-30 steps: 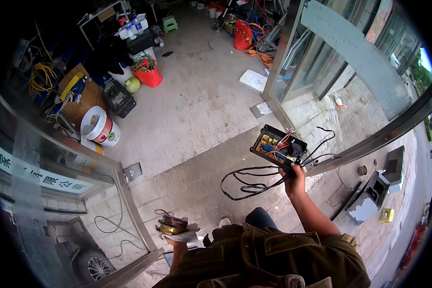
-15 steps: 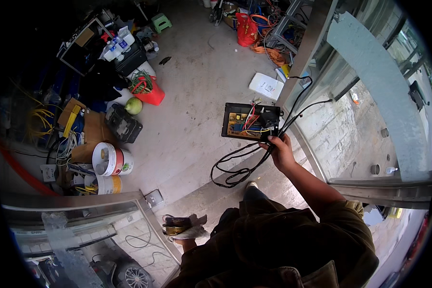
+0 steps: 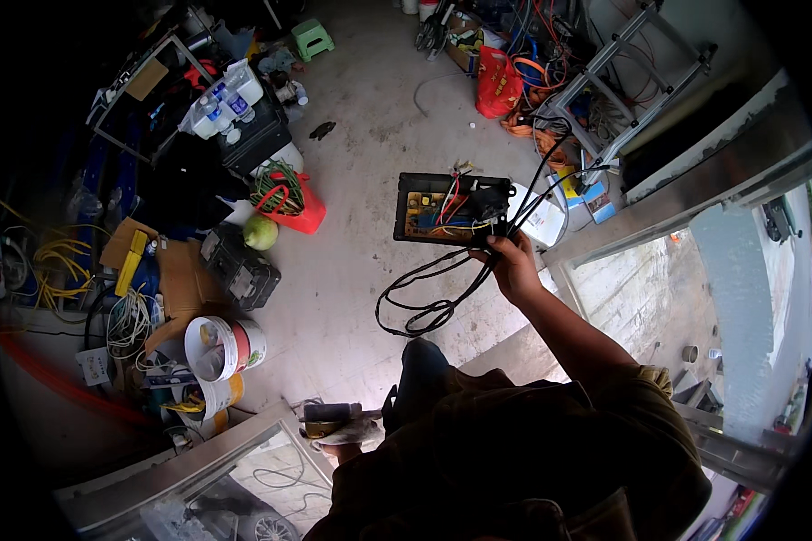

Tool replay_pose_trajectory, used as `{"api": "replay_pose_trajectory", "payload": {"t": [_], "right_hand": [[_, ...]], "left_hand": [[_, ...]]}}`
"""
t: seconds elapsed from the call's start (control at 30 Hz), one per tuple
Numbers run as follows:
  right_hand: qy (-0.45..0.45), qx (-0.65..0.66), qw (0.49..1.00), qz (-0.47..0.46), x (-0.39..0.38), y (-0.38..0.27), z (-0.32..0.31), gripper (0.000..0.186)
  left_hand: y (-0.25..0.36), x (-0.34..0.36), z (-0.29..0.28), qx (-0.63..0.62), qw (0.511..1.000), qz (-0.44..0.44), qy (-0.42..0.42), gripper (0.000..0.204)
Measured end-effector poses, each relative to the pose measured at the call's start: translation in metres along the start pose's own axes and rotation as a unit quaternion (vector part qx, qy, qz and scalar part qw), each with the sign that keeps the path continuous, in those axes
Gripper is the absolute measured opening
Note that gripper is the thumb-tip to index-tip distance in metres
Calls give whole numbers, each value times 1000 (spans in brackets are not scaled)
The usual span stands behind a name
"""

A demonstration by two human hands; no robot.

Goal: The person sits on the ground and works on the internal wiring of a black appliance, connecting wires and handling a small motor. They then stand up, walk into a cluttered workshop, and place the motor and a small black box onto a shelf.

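Note:
My right hand [image 3: 514, 270] is closed on the edge of an open black housing [image 3: 410, 212]. A circuit board [image 3: 429, 209] and red, white, yellow and blue wires show inside it. Looped black cables [image 3: 433, 314] are gripped in the same hand; some hang below it and others stick out past it to the upper right. Low on the left, my left hand [image 3: 343, 451] is mostly hidden under a dark, rounded object [image 3: 327, 413] and a greyish cloth [image 3: 359, 431]. Its fingers are out of sight, but it carries this bundle; the dark object's kind is unclear.
Glass doors with metal frames [image 3: 244, 442] flank me. Left lie paint buckets [image 3: 251, 344], a black toolbox [image 3: 240, 266], a red bag [image 3: 305, 209] and a green melon [image 3: 260, 233]. Beyond stands a green stool [image 3: 312, 41]; at right, a ladder [image 3: 618, 86] and a red plastic bag [image 3: 498, 83].
I have moved forward through the doorway, so the door frames have slid back and the room's things appear nearer. Both hands keep hold of what they carried.

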State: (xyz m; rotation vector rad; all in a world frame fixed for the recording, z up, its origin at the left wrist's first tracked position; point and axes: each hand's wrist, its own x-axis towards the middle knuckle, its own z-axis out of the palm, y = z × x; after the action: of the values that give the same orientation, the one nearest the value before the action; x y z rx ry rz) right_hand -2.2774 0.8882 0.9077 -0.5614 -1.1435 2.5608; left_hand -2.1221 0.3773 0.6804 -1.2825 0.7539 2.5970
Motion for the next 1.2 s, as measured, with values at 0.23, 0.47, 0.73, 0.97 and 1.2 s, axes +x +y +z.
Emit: {"api": "replay_pose_trajectory", "payload": {"t": [0.23, 0.47, 0.73, 0.97, 1.2], "right_hand": [[45, -17, 999, -18, 138, -63, 64, 32], [90, -27, 993, -72, 304, -134, 72, 31], [73, -7, 991, -110, 570, -196, 116, 32], [84, 25, 990, -112, 793, -203, 191, 25], [150, 90, 975, -134, 1009, -205, 224, 22]], "left_hand": [[26, 102, 284, 72, 969, -94, -217, 76], [9, 190, 532, 85, 920, -133, -358, 79], [2, 300, 781, -11, 939, 42, -341, 73], [47, 431, 976, 2, 946, 84, -313, 74], [90, 600, 1213, 41, 935, 38, -351, 74]]}}
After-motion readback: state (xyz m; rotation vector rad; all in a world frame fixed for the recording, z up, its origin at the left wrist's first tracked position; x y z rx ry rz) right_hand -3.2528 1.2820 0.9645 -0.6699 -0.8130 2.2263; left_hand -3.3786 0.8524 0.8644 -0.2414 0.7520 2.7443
